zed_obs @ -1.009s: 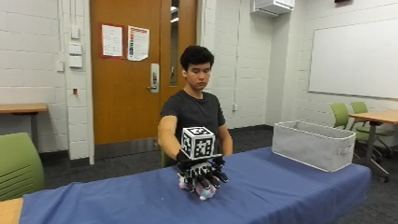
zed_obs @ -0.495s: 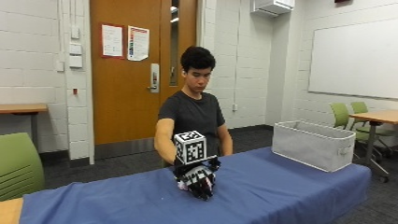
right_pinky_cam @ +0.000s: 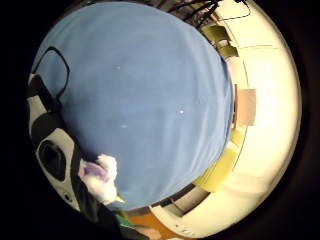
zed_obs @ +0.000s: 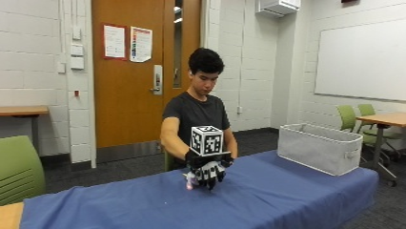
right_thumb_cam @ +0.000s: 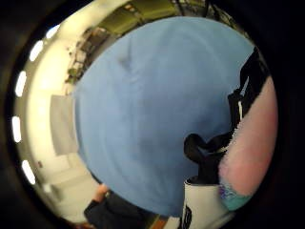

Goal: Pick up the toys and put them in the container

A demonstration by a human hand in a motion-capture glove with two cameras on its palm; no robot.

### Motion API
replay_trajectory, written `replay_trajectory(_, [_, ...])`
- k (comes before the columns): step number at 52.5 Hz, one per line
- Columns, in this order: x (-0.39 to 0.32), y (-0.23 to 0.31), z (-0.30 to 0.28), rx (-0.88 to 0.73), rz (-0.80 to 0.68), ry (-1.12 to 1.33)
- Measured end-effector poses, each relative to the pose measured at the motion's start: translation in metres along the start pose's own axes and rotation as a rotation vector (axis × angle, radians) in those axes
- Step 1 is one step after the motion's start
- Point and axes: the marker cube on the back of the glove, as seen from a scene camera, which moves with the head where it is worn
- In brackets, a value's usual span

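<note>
A long table point(zed_obs: 285, 200) under a blue cloth runs across the outside view, in a room of white block walls with an orange door point(zed_obs: 136, 71) behind the seated person and a whiteboard point(zed_obs: 361, 57) on the far wall. A green chair point(zed_obs: 19, 169) stands at one end, and more green chairs with a wooden desk stand beyond the other. The grey fabric container point(zed_obs: 323, 148) sits on the cloth near the table's end, on the person's left, well apart from the hand and close to the edge there.

The gloved right hand point(zed_obs: 208, 172) hangs just above the middle of the cloth, fingers pointing down and curled around a small plush toy point(zed_obs: 189, 180), white and pink with a purple patch; only a little of it peeks out beside the fingers. In the little finger side palm view the toy point(right_pinky_cam: 99, 177) shows against the black straps, with bare blue cloth spreading wide beyond it; the thumb side palm view shows pink plush close to the palm. Between hand and container the cloth lies flat and open.

Compared with half a second ago, the hand sits a little higher above the cloth, at much the same spot over the table.
</note>
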Motion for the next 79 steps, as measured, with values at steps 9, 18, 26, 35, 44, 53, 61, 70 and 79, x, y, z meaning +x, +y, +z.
replay_trajectory(9, [-0.050, 0.000, -0.062, 0.046, -0.061, 0.002])
replay_trajectory(18, [-0.110, -0.012, -0.141, 0.140, -0.147, 0.039])
replay_trajectory(26, [-0.183, -0.019, -0.212, 0.205, -0.233, 0.014])
replay_trajectory(35, [-0.338, -0.008, -0.294, 0.312, -0.413, 0.029])
replay_trajectory(44, [-0.485, 0.015, -0.332, 0.346, -0.571, 0.002])
replay_trajectory(53, [-0.558, 0.019, -0.324, 0.323, -0.775, -0.112])
replay_trajectory(61, [-0.578, 0.010, -0.303, 0.283, -0.781, -0.160])
replay_trajectory(70, [-0.599, 0.012, -0.283, 0.252, -0.853, -0.173])
replay_trajectory(79, [-0.592, 0.003, -0.265, 0.127, -0.775, -0.160])
